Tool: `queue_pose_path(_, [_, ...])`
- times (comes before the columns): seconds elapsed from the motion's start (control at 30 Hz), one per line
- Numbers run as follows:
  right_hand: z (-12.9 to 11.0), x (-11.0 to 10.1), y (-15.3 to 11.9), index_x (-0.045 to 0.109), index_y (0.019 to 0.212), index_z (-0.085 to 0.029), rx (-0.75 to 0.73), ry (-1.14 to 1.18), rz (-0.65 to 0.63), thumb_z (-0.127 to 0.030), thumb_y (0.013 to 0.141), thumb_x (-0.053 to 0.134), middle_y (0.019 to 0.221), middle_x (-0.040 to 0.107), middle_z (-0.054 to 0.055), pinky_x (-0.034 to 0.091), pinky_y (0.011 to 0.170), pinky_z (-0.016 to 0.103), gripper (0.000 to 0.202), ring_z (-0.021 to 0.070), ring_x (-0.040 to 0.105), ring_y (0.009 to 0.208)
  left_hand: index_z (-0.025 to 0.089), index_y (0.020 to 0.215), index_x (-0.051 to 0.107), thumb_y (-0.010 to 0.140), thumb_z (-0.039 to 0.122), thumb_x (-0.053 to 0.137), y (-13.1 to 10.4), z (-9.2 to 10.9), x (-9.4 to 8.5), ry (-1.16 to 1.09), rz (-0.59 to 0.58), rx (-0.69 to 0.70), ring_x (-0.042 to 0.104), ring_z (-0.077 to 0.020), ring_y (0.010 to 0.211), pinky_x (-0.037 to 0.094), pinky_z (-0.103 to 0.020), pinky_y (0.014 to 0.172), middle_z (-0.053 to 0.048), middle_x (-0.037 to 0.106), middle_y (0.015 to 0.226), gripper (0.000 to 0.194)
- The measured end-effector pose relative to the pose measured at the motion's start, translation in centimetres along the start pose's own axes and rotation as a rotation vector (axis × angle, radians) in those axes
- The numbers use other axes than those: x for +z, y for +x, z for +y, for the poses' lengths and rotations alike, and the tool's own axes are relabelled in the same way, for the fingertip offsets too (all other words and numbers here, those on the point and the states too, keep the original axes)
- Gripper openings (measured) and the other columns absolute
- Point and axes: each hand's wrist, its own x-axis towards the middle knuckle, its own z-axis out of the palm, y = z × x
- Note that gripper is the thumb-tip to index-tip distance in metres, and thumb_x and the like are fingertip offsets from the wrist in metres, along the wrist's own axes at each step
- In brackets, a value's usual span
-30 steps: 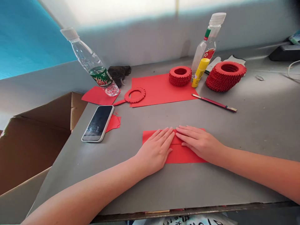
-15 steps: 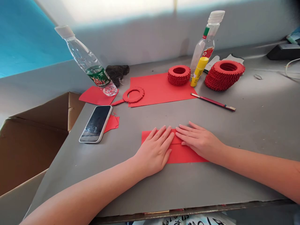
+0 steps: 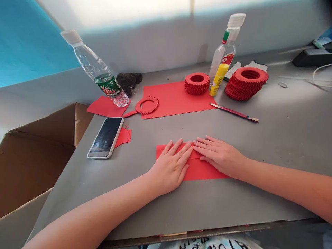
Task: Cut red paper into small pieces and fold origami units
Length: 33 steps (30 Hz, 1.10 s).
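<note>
A red paper (image 3: 201,170) lies on the grey table near its front, with a strip folded over along its far edge. My left hand (image 3: 171,167) rests flat on its left part, fingers spread over the folded strip. On the right part lies my right hand (image 3: 221,155), palm down with fingers stretched out over the fold. The fingertips of both hands nearly meet at the middle. Both hands are open and grip nothing; they cover much of the paper.
Behind are a red sheet (image 3: 171,102), two red ring stacks (image 3: 197,86), a yellow glue stick (image 3: 219,79), a cutter (image 3: 234,113) and a clear bottle (image 3: 230,41). A phone (image 3: 105,137), water bottle (image 3: 101,74) and red ring with a tail (image 3: 147,105) stand left, beside a cardboard box (image 3: 38,155).
My right hand's fingers have shifted very slightly left over the fold. My left hand stays nearly in place, and the view has moved a little.
</note>
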Motion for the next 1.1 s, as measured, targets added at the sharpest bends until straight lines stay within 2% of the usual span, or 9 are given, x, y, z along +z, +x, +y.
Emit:
queue_pose_path(0.33, [0.8,-0.2,-0.1,0.054,0.116,-0.01,-0.048,-0.011,-0.036,-0.021,0.086,0.045,0.122,0.055,0.008,0.039,0.098,0.043,0.032,0.023,0.047,0.116,0.021,0.139,0.018,0.091,0.033,0.025,0.0,-0.1,-0.1,0.044,-0.031,0.014,0.014,-0.0285,0.133,0.015,-0.047,0.106,-0.004,0.018,0.145,0.049])
queue_pose_path(0.6, [1.0,0.0,-0.2,0.051,0.118,-0.009,-0.053,-0.005,-0.056,-0.022,0.087,0.043,0.124,0.053,0.007,0.035,0.101,0.043,0.034,0.0225,0.043,0.119,0.017,0.14,0.011,0.091,0.033,0.023,0.0,0.0,-0.2,0.083,-0.059,0.059,0.01,-0.0264,0.134,0.01,-0.045,0.108,-0.005,0.013,0.146,0.053])
queue_pose_path(0.8, [1.1,0.2,-0.3,0.051,0.118,-0.009,-0.05,-0.015,-0.053,-0.022,0.087,0.044,0.124,0.053,0.008,0.035,0.101,0.043,0.034,0.0223,0.043,0.119,0.016,0.14,0.011,0.091,0.034,0.023,0.0,0.0,-0.2,0.098,-0.07,0.054,0.009,-0.0263,0.134,0.01,-0.045,0.108,-0.007,0.012,0.146,0.054])
queue_pose_path(0.97, [1.0,0.2,-0.3,0.051,0.119,-0.009,-0.052,-0.022,-0.04,-0.022,0.087,0.043,0.123,0.054,0.008,0.035,0.101,0.043,0.035,0.0218,0.043,0.119,0.014,0.14,0.009,0.091,0.033,0.023,-0.1,0.0,-0.1,0.109,-0.034,0.059,0.007,-0.025,0.134,0.008,-0.044,0.108,-0.007,0.01,0.146,0.054])
queue_pose_path(1.1, [1.0,0.2,-0.3,0.051,0.118,-0.01,-0.043,-0.019,-0.026,-0.021,0.087,0.044,0.123,0.054,0.008,0.036,0.101,0.042,0.034,0.0216,0.044,0.119,0.016,0.14,0.01,0.091,0.032,0.023,-0.1,0.0,-0.1,0.107,-0.043,0.076,0.009,-0.0254,0.134,0.009,-0.045,0.108,-0.006,0.013,0.146,0.053])
